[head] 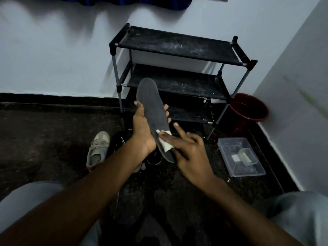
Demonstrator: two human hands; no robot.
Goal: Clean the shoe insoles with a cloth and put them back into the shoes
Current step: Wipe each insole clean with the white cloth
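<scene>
A dark grey insole (pixel 152 107) is held up in front of me, toe end pointing away. My left hand (pixel 143 128) grips it from underneath, thumb on the left edge and fingertips showing past the right edge. My right hand (pixel 188 153) presses a small white cloth (pixel 164 141) onto the insole's heel half with its fingers. A beige sneaker (pixel 98 148) lies on the floor below my left wrist. Next to it sits a black shoe (pixel 120 141), mostly hidden by my left forearm.
A black three-tier shoe rack (pixel 177 47) stands against the wall straight ahead. A dark red bucket (pixel 250 110) sits in the right corner. A clear plastic container (pixel 239 155) with a small item inside lies on the dark floor to my right. My knees frame the bottom corners.
</scene>
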